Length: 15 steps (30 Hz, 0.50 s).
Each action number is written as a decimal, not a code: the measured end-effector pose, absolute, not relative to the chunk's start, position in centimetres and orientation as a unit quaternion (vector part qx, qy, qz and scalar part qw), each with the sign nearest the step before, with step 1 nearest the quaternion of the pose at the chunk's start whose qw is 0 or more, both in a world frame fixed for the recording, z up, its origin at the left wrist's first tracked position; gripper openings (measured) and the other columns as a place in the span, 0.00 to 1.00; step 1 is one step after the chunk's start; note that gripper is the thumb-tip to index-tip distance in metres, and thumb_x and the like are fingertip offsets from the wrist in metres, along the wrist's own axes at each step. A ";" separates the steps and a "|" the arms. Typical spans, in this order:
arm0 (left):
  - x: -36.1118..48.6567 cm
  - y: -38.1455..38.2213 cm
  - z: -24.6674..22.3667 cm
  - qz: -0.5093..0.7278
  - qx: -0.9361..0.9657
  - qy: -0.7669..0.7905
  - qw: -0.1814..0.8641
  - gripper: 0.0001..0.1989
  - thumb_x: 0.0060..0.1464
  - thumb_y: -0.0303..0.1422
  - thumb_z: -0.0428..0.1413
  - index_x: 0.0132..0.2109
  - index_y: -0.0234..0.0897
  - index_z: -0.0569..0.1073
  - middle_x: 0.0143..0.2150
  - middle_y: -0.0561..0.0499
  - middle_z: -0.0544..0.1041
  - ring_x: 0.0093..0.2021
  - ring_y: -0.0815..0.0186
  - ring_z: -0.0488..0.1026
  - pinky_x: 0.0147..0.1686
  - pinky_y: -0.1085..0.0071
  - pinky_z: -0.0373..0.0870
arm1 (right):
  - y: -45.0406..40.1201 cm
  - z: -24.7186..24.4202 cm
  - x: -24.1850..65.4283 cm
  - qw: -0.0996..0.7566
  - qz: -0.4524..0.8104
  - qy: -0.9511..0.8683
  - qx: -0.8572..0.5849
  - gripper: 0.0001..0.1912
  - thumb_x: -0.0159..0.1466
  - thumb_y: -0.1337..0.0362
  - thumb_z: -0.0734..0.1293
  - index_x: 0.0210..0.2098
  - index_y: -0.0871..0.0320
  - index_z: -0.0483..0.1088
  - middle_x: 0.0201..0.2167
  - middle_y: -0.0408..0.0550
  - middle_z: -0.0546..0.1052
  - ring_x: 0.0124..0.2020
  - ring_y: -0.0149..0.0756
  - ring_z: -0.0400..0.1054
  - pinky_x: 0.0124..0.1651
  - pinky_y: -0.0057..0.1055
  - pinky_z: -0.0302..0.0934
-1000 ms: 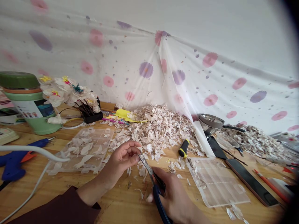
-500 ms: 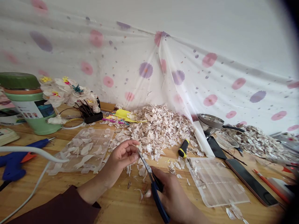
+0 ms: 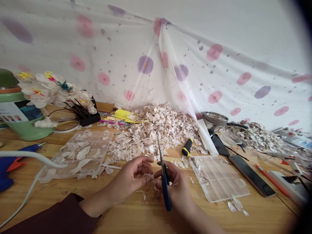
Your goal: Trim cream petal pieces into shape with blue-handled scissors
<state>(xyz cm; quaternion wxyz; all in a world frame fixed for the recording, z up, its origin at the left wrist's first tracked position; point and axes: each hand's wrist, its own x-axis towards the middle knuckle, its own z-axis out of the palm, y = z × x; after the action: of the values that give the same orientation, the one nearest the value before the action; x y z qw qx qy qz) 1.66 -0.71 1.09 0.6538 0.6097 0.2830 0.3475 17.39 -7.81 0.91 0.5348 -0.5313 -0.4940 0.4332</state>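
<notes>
My right hand (image 3: 177, 183) is closed around blue-handled scissors (image 3: 166, 192), whose blades point up and away, over the near edge of a heap of pale, thin flakes (image 3: 161, 126). Just left of it, my left hand (image 3: 136, 172) is closed, thumb against the curled fingers. A small pale flake (image 3: 152, 177) shows at those fingertips, mostly hidden. The fingertips of both hands nearly meet, and I cannot tell whether they touch. Loose scraps (image 3: 143, 196) lie on the wood below.
Left stand a clear compartment case (image 3: 91, 148) with larger flakes on it, a blue glue gun (image 3: 7, 169), its cable, and flake flowers (image 3: 46, 89). Right are another case (image 3: 220, 178), a yellow-black handled tool (image 3: 187, 147), a phone (image 3: 251, 175) and a metal bowl (image 3: 214, 122).
The scissors have swung more upright, and their tips have come away from my left fingertips. My right fingers have moved in toward my left hand. The view has shifted slightly right and down.
</notes>
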 end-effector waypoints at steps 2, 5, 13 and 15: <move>1.9 -1.0 0.8 0.342 0.631 0.290 0.633 0.17 0.44 0.28 0.65 0.44 0.40 0.75 0.34 0.50 0.76 0.34 0.63 0.73 0.36 0.69 0.70 | -7.7 0.9 17.3 0.547 0.432 -0.486 -0.527 0.17 0.51 0.63 0.74 0.39 0.58 0.69 0.27 0.42 0.75 0.26 0.33 0.67 0.29 0.28 0.61; 2.0 -1.0 0.6 0.340 0.646 0.282 0.622 0.17 0.45 0.27 0.64 0.44 0.40 0.75 0.34 0.50 0.76 0.33 0.64 0.72 0.35 0.70 0.69 | -7.7 0.9 17.2 0.556 0.435 -0.484 -0.518 0.17 0.51 0.67 0.75 0.39 0.58 0.70 0.26 0.41 0.76 0.26 0.31 0.67 0.30 0.27 0.61; 1.6 -0.5 0.2 0.283 0.647 0.274 0.653 0.25 0.45 0.30 0.63 0.51 0.41 0.67 0.39 0.51 0.73 0.41 0.62 0.72 0.43 0.65 0.68 | -7.7 1.5 17.3 0.626 0.445 -0.385 -0.512 0.21 0.48 0.64 0.77 0.39 0.58 0.69 0.23 0.39 0.75 0.23 0.27 0.65 0.27 0.23 0.58; 1.7 -0.6 0.2 0.266 0.642 0.278 0.663 0.25 0.46 0.32 0.62 0.51 0.40 0.65 0.39 0.50 0.74 0.41 0.61 0.72 0.43 0.64 0.67 | -7.6 1.6 17.3 0.634 0.455 -0.358 -0.513 0.24 0.46 0.63 0.78 0.40 0.58 0.68 0.23 0.38 0.75 0.22 0.26 0.64 0.25 0.22 0.57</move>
<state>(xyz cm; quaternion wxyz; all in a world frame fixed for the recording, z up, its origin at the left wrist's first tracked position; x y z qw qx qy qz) 1.72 -0.61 0.16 0.6632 0.6422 0.2779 0.2656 17.32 -7.62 1.62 0.6338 -0.5125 -0.3583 0.4553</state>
